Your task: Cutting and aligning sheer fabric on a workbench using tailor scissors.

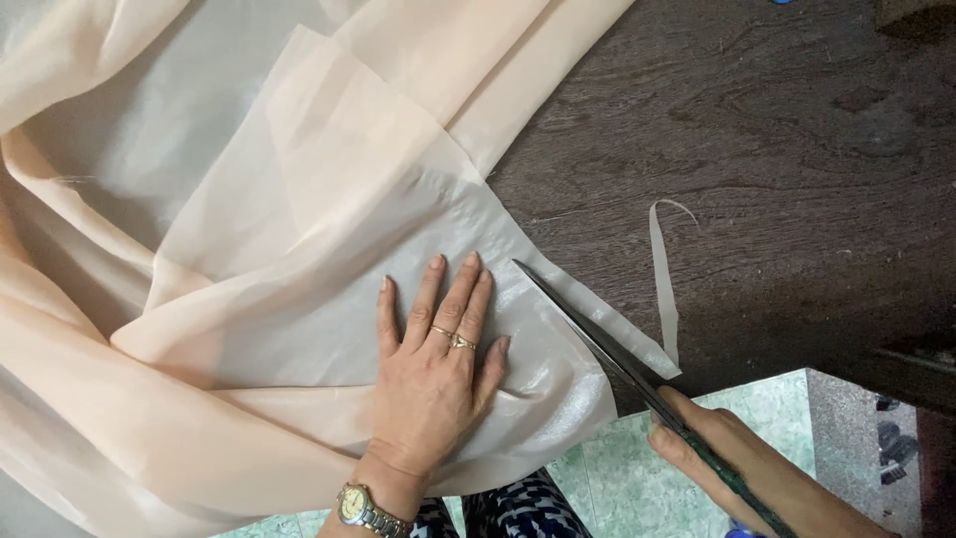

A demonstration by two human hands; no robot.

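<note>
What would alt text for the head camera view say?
A right hand cuts sheer peach fabric with scissors on a dark wooden table, while the left hand presses the fabric flat. A trimmed strip curls beside the blades.

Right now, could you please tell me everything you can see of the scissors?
The scissors have long, slim, dark metal blades, slightly parted, slanting up-left across the table edge. Their tip lies on the sheer peach fabric, beside a narrow cut strip. The right hand grips the greenish handle; its loops are hidden.

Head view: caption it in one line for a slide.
Left hand flattens sheer peach fabric on a dark wooden table while right hand scissors trim its edge.
</note>
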